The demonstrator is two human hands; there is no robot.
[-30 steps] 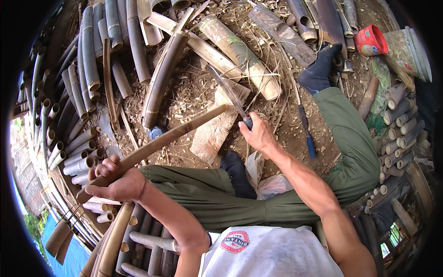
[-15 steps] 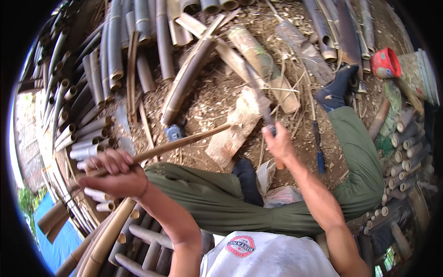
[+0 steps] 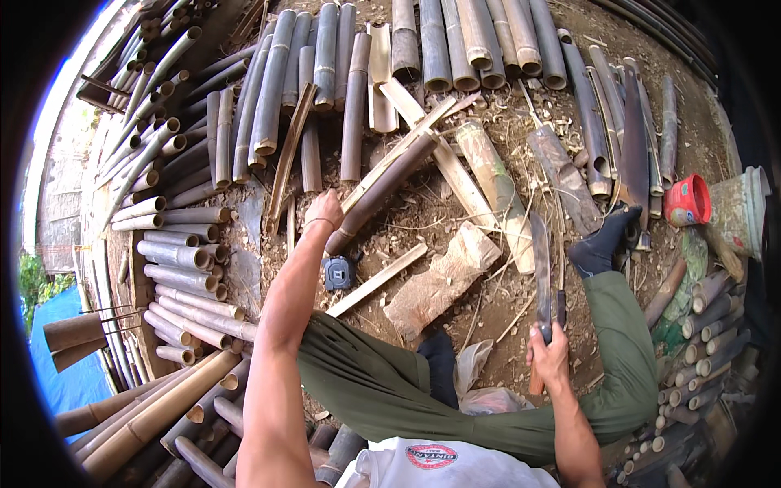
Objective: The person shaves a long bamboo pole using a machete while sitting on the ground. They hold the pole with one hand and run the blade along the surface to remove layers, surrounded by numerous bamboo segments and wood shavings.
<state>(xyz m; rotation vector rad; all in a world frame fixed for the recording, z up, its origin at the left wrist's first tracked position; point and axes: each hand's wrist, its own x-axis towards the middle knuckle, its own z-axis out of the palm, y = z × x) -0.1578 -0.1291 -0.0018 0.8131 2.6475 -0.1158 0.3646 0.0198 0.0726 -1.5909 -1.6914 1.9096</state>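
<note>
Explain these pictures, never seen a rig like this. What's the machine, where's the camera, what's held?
No machine here: each grip is a person's bare hand. The view comes from a fisheye camera worn on that person's head, looking down, so straight edges bend near the rim and their own arms and green trousers show.

The right grip holds a knife, blade pointing away from the body. The left grip is beside a pale split strip; I can't tell whether it touches it.

On the dirt ground lie bamboo tubes, wood chips and a pale block. A red pail is at the right.
</note>
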